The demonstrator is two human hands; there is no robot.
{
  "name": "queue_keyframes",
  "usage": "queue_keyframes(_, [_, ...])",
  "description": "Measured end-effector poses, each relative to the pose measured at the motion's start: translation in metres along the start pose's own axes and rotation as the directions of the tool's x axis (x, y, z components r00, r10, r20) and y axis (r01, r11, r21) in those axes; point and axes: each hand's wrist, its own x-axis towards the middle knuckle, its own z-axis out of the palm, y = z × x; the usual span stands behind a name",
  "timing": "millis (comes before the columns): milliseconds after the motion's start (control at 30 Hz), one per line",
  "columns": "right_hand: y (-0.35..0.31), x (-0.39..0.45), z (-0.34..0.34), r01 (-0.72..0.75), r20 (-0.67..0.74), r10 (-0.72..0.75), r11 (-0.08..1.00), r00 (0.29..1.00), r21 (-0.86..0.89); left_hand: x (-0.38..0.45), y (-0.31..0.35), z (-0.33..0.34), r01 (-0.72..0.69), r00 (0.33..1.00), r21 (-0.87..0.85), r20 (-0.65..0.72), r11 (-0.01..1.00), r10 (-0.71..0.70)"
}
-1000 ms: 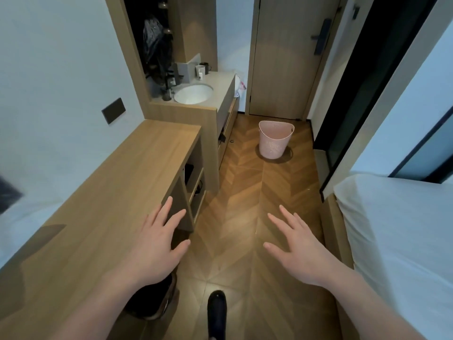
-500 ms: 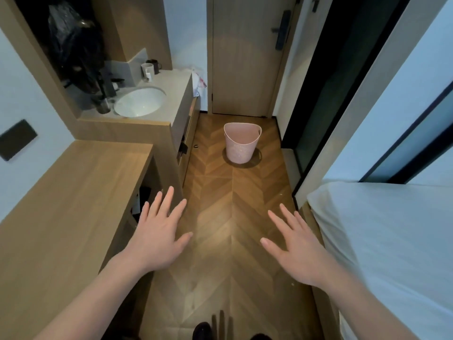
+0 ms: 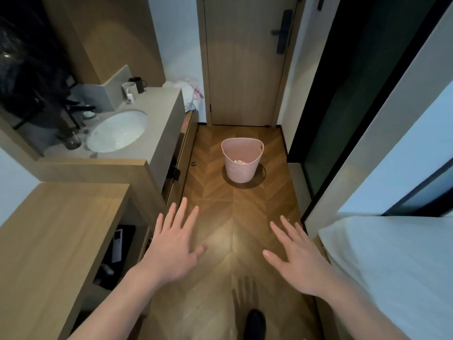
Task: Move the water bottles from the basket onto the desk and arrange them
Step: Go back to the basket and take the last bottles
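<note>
One pink basket, perforated plastic, upright on the herringbone floor directly before the closed door. Something pale and crinkled lies at its bottom; it may be bottles, but the view is too small to count or confirm them.

Two hands, both bare, both empty. Left hand: palm down, fingers straight and spread, held above the floor, well short of the basket and to its left. Right hand: palm down, fingers straight and spread, likewise above the floor, well short of the basket and to its right. The basket stands beyond both hands, about midway between them, touched by neither.

One wooden worktop, left of the basket and nearer the camera, beside the left forearm; open shelves under its end hold dark items too dim to identify.

One grey vanity counter, left of the basket against the wall, with one white oval sink set in it. Two cups at its back: one white cup, one dark cup, just beside each other.

One bed with white cover, right of the basket and nearer the camera.

One dark shoe, on the floor at the bottom edge, nearer than the basket.
</note>
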Motion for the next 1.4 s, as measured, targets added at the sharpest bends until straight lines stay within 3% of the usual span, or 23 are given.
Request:
queue_keyframes(433, [0.019, 0.209, -0.117, 0.112, 0.069, -0.107, 0.991, 0.992, -0.077, 0.178, -0.011, -0.026, 0.177, 0.984, -0.069, 0.001, 0.982, -0.177])
queue_keyframes(767, [0.003, 0.36, -0.166, -0.063, 0.057, 0.066, 0.997, 0.996, -0.053, 0.367, -0.06, -0.052, 0.059, 0.992, -0.058, 0.114, 0.997, -0.052])
queue_keyframes(1100, [0.024, 0.46, -0.2, -0.198, 0.085, 0.188, 0.972, 0.978, 0.127, 0.529, -0.063, -0.066, -0.071, 0.973, -0.01, 0.221, 0.997, 0.071])
queue_keyframes(1400, [0.083, 0.594, -0.258, -0.178, 0.152, 0.159, 0.976, 0.976, 0.123, 0.659, -0.035, -0.059, 0.005, 0.962, -0.04, 0.272, 0.999, 0.006])
